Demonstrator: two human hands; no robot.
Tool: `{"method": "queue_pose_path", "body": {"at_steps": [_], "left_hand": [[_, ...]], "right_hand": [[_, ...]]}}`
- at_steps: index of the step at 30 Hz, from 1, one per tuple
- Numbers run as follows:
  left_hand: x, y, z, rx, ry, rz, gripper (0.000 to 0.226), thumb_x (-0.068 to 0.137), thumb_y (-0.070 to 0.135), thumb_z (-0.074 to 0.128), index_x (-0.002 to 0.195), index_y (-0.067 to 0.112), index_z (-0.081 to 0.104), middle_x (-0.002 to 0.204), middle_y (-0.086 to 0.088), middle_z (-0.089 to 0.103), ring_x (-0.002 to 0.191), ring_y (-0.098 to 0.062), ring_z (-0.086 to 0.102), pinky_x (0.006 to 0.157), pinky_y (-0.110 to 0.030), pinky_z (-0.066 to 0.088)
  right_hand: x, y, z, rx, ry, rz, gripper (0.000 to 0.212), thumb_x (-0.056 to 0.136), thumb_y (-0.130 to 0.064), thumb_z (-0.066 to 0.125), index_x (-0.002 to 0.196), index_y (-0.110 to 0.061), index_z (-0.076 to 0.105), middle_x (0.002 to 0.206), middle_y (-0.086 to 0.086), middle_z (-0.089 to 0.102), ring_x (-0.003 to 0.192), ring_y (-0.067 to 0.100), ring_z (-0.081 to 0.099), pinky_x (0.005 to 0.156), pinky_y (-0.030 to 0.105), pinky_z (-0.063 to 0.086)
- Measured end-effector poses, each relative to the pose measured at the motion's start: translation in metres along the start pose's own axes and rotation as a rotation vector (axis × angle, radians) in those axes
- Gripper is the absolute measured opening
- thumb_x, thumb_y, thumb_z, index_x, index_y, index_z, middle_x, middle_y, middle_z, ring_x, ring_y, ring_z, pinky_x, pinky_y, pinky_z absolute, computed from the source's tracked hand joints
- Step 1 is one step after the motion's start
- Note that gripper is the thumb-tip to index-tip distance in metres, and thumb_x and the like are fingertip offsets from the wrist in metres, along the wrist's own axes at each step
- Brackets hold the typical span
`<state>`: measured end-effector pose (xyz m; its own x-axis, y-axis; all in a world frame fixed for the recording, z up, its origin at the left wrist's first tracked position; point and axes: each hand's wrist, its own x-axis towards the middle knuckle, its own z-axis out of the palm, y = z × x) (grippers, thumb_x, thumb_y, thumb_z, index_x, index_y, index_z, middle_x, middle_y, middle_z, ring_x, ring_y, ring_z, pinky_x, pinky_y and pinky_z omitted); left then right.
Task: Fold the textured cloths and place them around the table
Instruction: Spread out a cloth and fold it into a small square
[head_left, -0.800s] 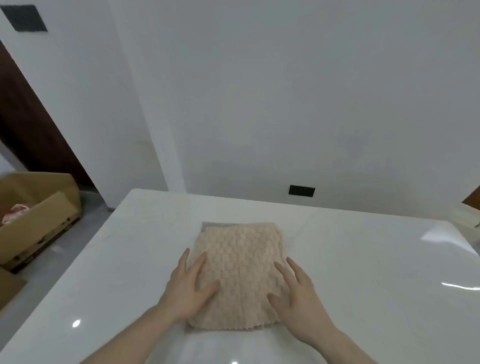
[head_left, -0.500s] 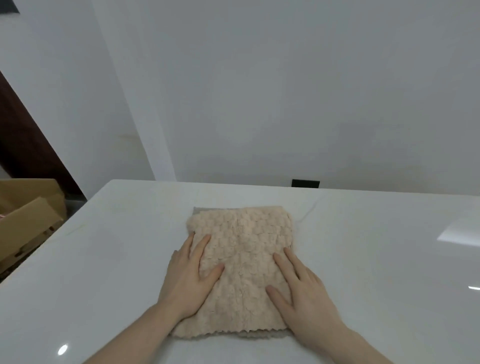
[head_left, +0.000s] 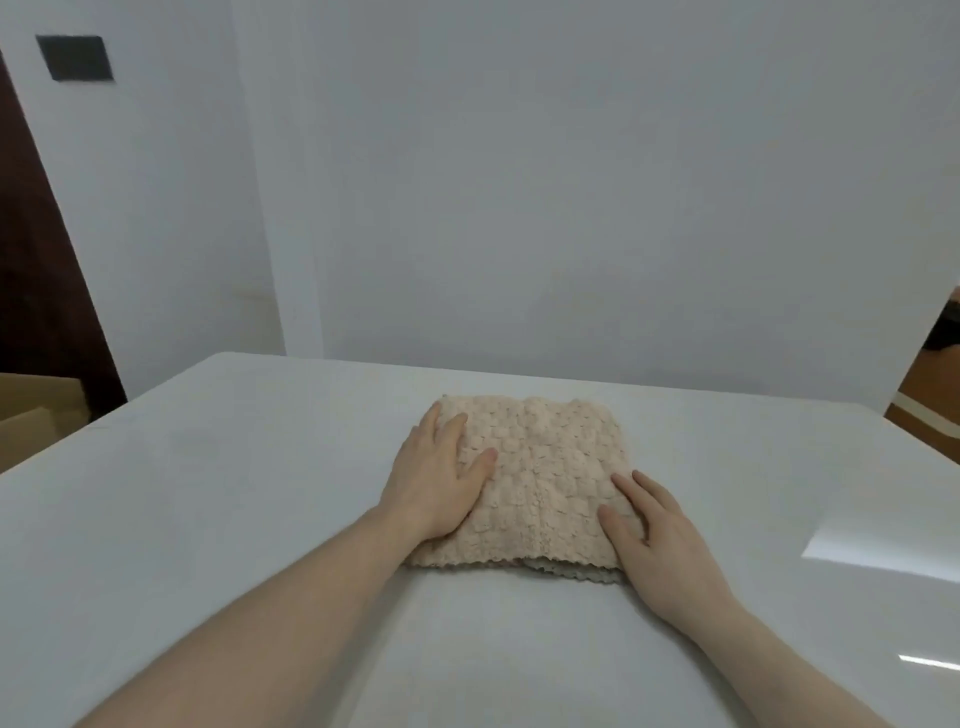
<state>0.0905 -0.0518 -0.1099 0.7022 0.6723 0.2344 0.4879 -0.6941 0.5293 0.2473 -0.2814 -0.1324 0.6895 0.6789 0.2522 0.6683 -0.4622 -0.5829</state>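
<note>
Folded, bumpy beige pile cloth (head_left: 540, 483) mid glossy white tabletop (head_left: 208, 519), pinned under flat, spread left hand (head_left: 434, 486) and right hand (head_left: 662, 540); likely soft, light, floppy, best pinched at near hem.

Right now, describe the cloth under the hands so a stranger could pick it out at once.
On the white table before the plain wall lies a folded beige cloth with a bumpy, bubbled texture. The left hand and right hand press flat on its sides. It is the only fabric there, with a scalloped near edge.
</note>
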Motion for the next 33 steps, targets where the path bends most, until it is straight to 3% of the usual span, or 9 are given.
{"method": "queue_pose_path", "body": {"at_steps": [2, 7, 11, 17, 20, 23, 27, 33], "left_hand": [[-0.029, 0.011, -0.009, 0.008, 0.084, -0.003, 0.072, 0.097, 0.068, 0.034, 0.156, 0.026, 0.033, 0.168, -0.001, 0.015, 0.153, -0.022, 0.019, 0.126, -0.042, 0.019], [-0.1, 0.021, -0.02, 0.15, -0.019, 0.114, 0.069, 0.096, 0.062, 0.04, 0.156, 0.029, 0.031, 0.167, 0.003, 0.017, 0.152, -0.019, 0.018, 0.125, -0.034, 0.014], [-0.131, 0.009, -0.01, 0.068, 0.006, 0.073, 0.067, 0.092, 0.05, 0.049, 0.155, 0.034, 0.029, 0.161, 0.013, 0.027, 0.144, -0.014, 0.031, 0.119, -0.027, 0.026], [-0.122, -0.004, 0.001, -0.023, 0.164, 0.051, 0.042, 0.095, 0.036, 0.057, 0.137, 0.037, 0.056, 0.137, 0.015, 0.048, 0.127, -0.012, 0.045, 0.109, -0.026, 0.037], [-0.119, -0.008, -0.001, -0.095, 0.277, 0.01, 0.025, 0.094, 0.023, 0.062, 0.112, 0.036, 0.073, 0.108, 0.021, 0.054, 0.112, -0.013, 0.051, 0.091, -0.022, 0.04], [-0.119, -0.007, -0.006, -0.149, 0.365, -0.024, 0.021, 0.093, 0.021, 0.065, 0.102, 0.036, 0.076, 0.096, 0.024, 0.056, 0.1, -0.009, 0.051, 0.078, -0.021, 0.04], [-0.124, -0.002, -0.008, -0.189, 0.406, -0.001, 0.019, 0.091, 0.022, 0.067, 0.096, 0.039, 0.073, 0.097, 0.023, 0.055, 0.077, 0.001, 0.06, 0.061, -0.017, 0.039], [-0.129, 0.004, -0.006, -0.174, 0.433, 0.168, 0.026, 0.091, 0.008, 0.064, 0.104, 0.029, 0.072, 0.121, 0.028, 0.06, 0.087, 0.004, 0.06, 0.079, -0.014, 0.044]], "right_hand": [[-0.022, -0.006, -0.007, -0.027, -0.011, 0.026, 0.061, 0.1, -0.057, 0.044, 0.156, -0.035, 0.036, 0.166, -0.01, 0.025, 0.15, 0.01, 0.03, 0.119, 0.029, 0.027], [-0.076, -0.016, -0.014, -0.097, -0.014, 0.036, 0.068, 0.098, -0.055, 0.048, 0.159, -0.034, 0.028, 0.167, -0.01, 0.021, 0.148, 0.015, 0.034, 0.12, 0.029, 0.029], [-0.088, -0.015, -0.018, -0.083, 0.011, 0.042, 0.068, 0.094, -0.051, 0.051, 0.158, -0.036, 0.031, 0.165, -0.015, 0.024, 0.145, 0.01, 0.038, 0.118, 0.028, 0.033], [-0.082, -0.009, -0.013, -0.063, 0.092, 0.032, 0.061, 0.091, -0.046, 0.059, 0.149, -0.036, 0.046, 0.15, -0.015, 0.044, 0.133, 0.008, 0.05, 0.109, 0.027, 0.042], [-0.079, -0.005, -0.012, -0.061, 0.137, 0.043, 0.047, 0.094, -0.038, 0.061, 0.14, -0.032, 0.059, 0.132, -0.011, 0.061, 0.122, 0.012, 0.058, 0.101, 0.026, 0.045], [-0.078, -0.005, -0.013, 0.0, 0.173, 0.076, 0.031, 0.098, -0.03, 0.061, 0.127, -0.03, 0.071, 0.122, -0.007, 0.068, 0.115, 0.013, 0.062, 0.093, 0.023, 0.044], [-0.078, -0.006, -0.014, 0.051, 0.204, 0.073, 0.023, 0.093, -0.027, 0.069, 0.116, -0.031, 0.073, 0.106, -0.012, 0.064, 0.093, 0.004, 0.059, 0.083, 0.019, 0.039], [-0.076, -0.001, -0.013, 0.136, 0.333, 0.072, 0.02, 0.093, -0.014, 0.067, 0.097, -0.031, 0.077, 0.093, -0.02, 0.065, 0.099, 0.008, 0.06, 0.085, 0.024, 0.041]]}}
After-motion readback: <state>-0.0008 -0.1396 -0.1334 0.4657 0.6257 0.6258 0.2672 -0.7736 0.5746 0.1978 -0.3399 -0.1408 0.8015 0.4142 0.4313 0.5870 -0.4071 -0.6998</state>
